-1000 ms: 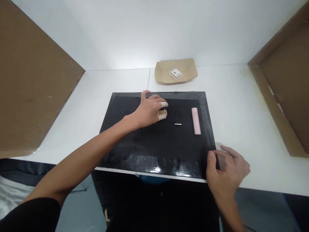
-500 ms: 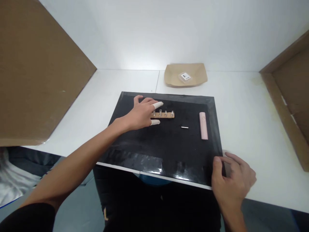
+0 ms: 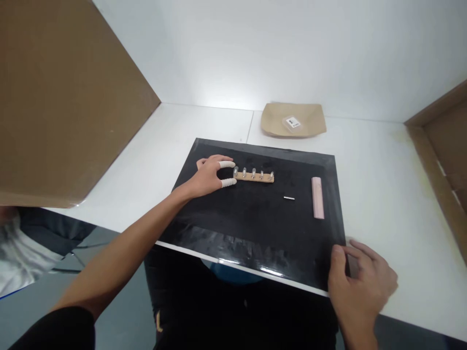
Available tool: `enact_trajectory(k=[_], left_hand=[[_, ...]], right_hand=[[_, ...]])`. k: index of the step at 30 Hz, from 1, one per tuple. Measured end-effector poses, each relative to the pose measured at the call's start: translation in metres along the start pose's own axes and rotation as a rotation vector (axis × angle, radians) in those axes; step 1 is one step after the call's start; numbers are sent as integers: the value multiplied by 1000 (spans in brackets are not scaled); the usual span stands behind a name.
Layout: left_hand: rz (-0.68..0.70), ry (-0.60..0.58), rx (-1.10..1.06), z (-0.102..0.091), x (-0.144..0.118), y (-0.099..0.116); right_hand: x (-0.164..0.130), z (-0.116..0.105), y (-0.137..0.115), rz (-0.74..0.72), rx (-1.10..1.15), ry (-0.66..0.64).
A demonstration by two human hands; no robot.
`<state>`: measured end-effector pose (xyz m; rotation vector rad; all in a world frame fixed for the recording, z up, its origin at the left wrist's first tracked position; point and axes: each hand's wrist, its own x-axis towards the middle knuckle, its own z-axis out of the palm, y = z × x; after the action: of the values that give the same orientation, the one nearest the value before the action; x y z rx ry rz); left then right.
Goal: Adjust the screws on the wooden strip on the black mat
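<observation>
A narrow wooden strip (image 3: 257,178) lies on the black mat (image 3: 233,218), with several small clear, metallic-looking pegs standing along it. At its left end is my left hand (image 3: 211,175), palm down. White covers sheathe its thumb and index finger, which are spread apart on either side of that end; whether they touch the wood I cannot tell. My right hand (image 3: 361,277) rests at the mat's front right corner, its thumb on the edge and its fingers loosely bent, holding nothing. Right of the strip lie a thin silver rod (image 3: 289,198) and a pale pink bar (image 3: 317,198).
Behind the mat stands a brown paper tray (image 3: 310,127) containing a small clear case (image 3: 292,123) with a white label. Cardboard panels rise at the left (image 3: 73,107) and right (image 3: 434,150) of the white table (image 3: 386,194). Part of another person (image 3: 25,253) shows at lower left.
My left hand has drawn back leftward along the strip, uncovering its left end and another peg. The view has shifted slightly; the strip, rod, pink bar and right hand appear to stay put.
</observation>
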<state>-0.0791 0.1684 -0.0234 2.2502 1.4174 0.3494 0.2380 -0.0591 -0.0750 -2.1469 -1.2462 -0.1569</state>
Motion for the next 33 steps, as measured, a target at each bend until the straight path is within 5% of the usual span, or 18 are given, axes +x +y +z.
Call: enact_trajectory(k=[10, 19, 25, 33], left_hand=[[16, 85, -64, 16, 5, -11], [18, 143, -88, 23, 2, -10], [7, 189, -95, 29, 0, -8], [13, 202, -99, 30, -1, -8]], right_hand=[[2, 2, 11, -72, 53, 60], [23, -13, -5, 46, 119, -160], [64, 10, -15, -90, 33, -321], [99, 42, -34, -85, -280, -467]])
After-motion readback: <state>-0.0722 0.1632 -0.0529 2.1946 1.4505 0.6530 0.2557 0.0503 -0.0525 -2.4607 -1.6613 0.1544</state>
